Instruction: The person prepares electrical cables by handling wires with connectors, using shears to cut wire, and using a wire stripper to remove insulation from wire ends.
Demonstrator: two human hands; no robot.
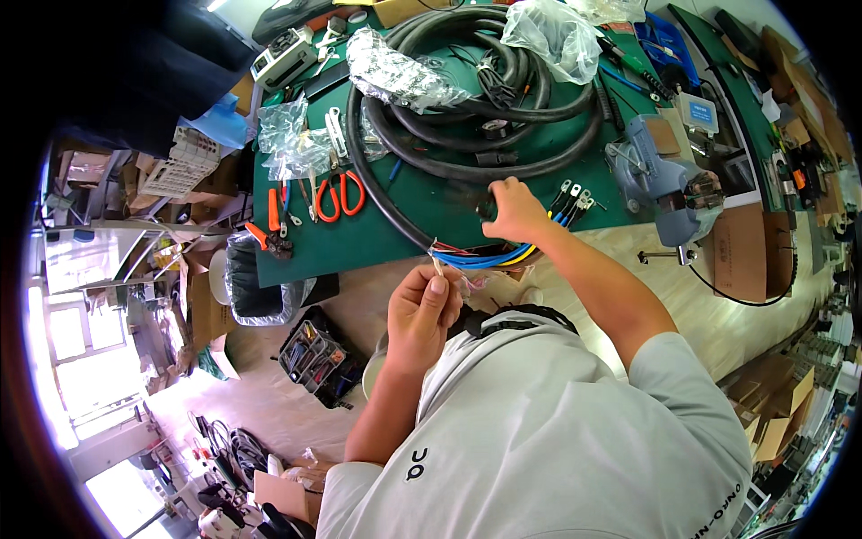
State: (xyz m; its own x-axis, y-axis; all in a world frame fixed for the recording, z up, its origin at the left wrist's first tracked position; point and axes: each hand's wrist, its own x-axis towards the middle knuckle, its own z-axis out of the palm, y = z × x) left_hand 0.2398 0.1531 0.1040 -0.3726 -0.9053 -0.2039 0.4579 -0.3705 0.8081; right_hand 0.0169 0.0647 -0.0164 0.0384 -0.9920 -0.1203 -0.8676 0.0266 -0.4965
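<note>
A thick black cable (388, 212) runs down to the table's front edge. Out of its stripped end come blue, red and yellow wires (485, 260), bending right toward metal lugs (566, 202) with black, white and blue sleeves. Just below the cable end, my left hand (422, 310) pinches a thin pale strand between thumb and fingertips. My right hand (519, 214) is closed above the wires at the table edge. A dark, motion-blurred object (486, 208) shows at its fingers, its kind unclear.
The coiled cable (503, 171) fills the table's middle, with crumpled foil (395, 72) and clear plastic bags (552, 38). Orange-handled scissors (339, 198) and other hand tools lie left. A grey-blue vise (660, 166) stands right. A tool box (314, 355) sits on the floor.
</note>
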